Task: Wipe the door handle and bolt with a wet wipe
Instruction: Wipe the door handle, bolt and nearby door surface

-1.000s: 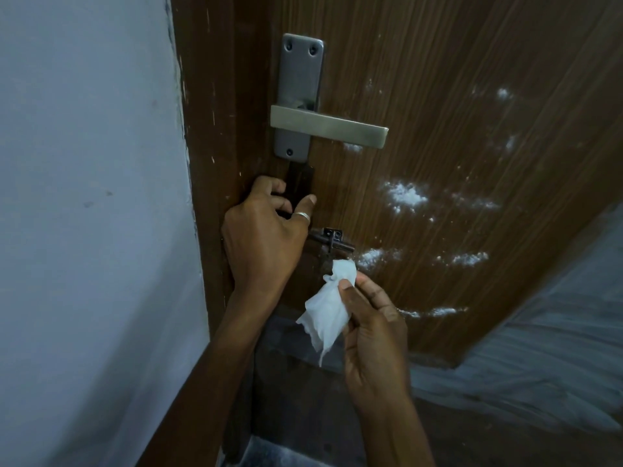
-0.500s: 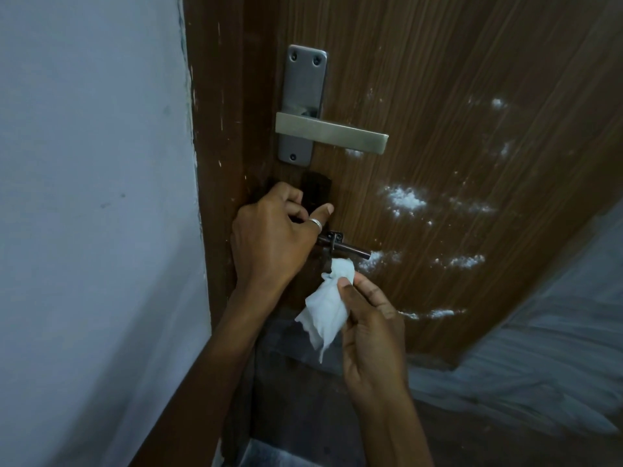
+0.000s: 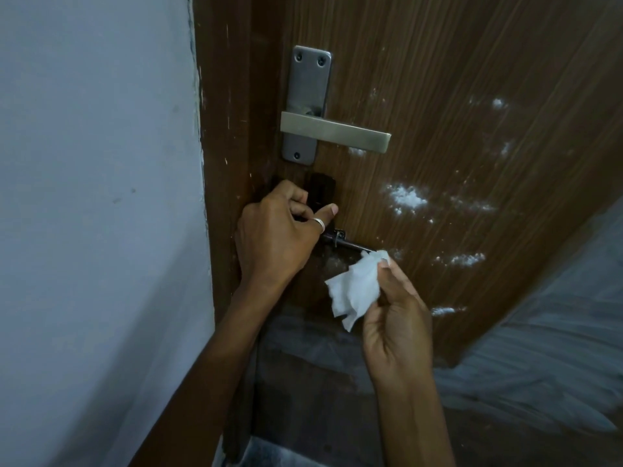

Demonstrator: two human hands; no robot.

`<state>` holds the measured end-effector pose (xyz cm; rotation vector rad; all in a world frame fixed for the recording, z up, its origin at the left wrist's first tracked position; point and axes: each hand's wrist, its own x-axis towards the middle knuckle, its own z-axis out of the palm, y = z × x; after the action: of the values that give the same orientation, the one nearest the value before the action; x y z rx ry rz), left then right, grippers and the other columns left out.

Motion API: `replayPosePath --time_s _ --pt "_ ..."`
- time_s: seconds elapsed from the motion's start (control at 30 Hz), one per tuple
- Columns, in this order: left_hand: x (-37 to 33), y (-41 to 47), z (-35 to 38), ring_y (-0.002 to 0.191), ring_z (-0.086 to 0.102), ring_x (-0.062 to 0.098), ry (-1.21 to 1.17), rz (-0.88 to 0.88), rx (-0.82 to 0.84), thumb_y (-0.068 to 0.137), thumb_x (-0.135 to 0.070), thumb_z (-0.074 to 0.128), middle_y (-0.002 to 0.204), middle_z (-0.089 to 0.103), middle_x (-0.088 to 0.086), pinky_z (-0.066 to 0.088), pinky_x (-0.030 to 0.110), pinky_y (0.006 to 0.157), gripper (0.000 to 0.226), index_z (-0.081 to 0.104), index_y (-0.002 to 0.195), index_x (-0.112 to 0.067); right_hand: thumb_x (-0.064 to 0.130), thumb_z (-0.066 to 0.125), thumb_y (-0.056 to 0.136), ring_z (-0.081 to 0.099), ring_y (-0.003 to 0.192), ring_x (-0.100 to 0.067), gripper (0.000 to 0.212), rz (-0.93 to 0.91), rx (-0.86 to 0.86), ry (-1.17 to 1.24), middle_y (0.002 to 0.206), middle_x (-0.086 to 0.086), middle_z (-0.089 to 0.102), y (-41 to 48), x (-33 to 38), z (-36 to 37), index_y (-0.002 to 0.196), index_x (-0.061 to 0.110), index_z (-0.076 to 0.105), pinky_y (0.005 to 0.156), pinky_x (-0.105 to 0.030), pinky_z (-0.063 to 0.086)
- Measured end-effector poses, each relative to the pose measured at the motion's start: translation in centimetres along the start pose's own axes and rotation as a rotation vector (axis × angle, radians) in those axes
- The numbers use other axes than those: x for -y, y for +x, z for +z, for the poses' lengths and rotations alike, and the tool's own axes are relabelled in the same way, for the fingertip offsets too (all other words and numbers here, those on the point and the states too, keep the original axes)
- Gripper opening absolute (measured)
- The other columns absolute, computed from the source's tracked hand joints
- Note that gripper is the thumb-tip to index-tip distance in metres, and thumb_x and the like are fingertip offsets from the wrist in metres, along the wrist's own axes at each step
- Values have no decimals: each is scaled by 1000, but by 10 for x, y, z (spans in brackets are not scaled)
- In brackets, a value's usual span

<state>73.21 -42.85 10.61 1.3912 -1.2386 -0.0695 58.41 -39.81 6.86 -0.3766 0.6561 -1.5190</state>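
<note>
One wipe (image 3: 354, 288) | right hand (image 3: 397, 332) pinches, bolt (image 3: 350, 245) end | left hand (image 3: 276, 235), door edge (image 3: 269, 96)

This looks like a doorway inside a lived-in home: a wood-grain door (image 3: 438, 79) with a steel lever handle (image 3: 337, 133) and a small sliding bolt (image 3: 350, 246), beside a plain pale wall (image 3: 94, 163) (paint ragged along the frame (image 3: 222, 129)). White smudges (image 3: 404, 197) fleck the door.
</note>
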Motion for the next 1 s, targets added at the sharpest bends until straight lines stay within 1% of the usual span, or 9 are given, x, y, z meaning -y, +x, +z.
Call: replayPosePath --time_s 0.1,0.13,0.23,0.37,0.47,0.53,0.7,0.87,1.0 --pt "1 1 1 68 64 -4 10 2 3 79 -53 76 77 69 -16 57 28 63 41 67 101 -21 5 64 92 72 102 -26 25 51 0 -108 112 -19 73 2 -11 8 117 -1 66 89 -42 60" --pt "1 1 1 68 65 -4 8 -4 7 78 -52 77 78 70 -15 57 27 63 41 67 101 -20 5 64 92 72 103 -29 26 77 7 -126 112 -20 73 3 -15 14 117 -3 66 91 -44 59" --pt "0 1 1 68 65 -2 6 -14 14 78 -51 77 79 72 -12 56 26 62 40 67 101 -20 2 65 89 74 96 -26 23 114 22 -49 106 -22 74 7 -19 25 110 -8 65 83 -38 62" --pt "1 1 1 65 65 -2 22 -6 -3 78 -53 76 79 73 -12 56 26 59 39 67 99 -21 11 69 74 70 109 -28 41 55 -7 29 120 -24 69 5 -3 7 113 -4 66 91 -38 58" --pt "2 2 4 67 66 1 45 13 -45 77 -54 76 79 74 -10 58 29 60 42 68 99 -20 13 66 83 74 99 -21 36 13 9 -49 113 -18 74 -7 10 -11 116 0 66 81 -29 61" --pt "2 2 6 69 67 4 67 24 -70 76 -54 77 80 73 -9 58 30 62 45 67 101 -18 12 64 88 75 94 -20 30 -2 22 -128 109 -15 75 -14 10 -17 116 2 67 74 -28 62" --pt "0 0 4 70 64 7 97 58 -105 74 -53 79 84 67 -7 47 16 59 51 62 106 -17 14 68 82 73 103 -25 40 22 -6 -250 110 -15 75 -18 -8 -27 120 1 66 79 -29 61" --pt "3 -8 -4 73 63 9 107 86 -106 80 -52 75 90 68 -4 50 19 62 50 62 112 -15 15 68 87 71 107 -28 36 64 36 -393 111 -14 75 -18 -22 -29 121 3 67 91 -39 57" --pt "4 -9 -7 71 63 8 137 106 -96 84 -47 73 87 69 -4 48 16 60 42 63 110 -16 10 63 94 74 96 -23 23 54 51 -469 104 -11 77 -21 -27 -25 116 5 69 80 -34 60"
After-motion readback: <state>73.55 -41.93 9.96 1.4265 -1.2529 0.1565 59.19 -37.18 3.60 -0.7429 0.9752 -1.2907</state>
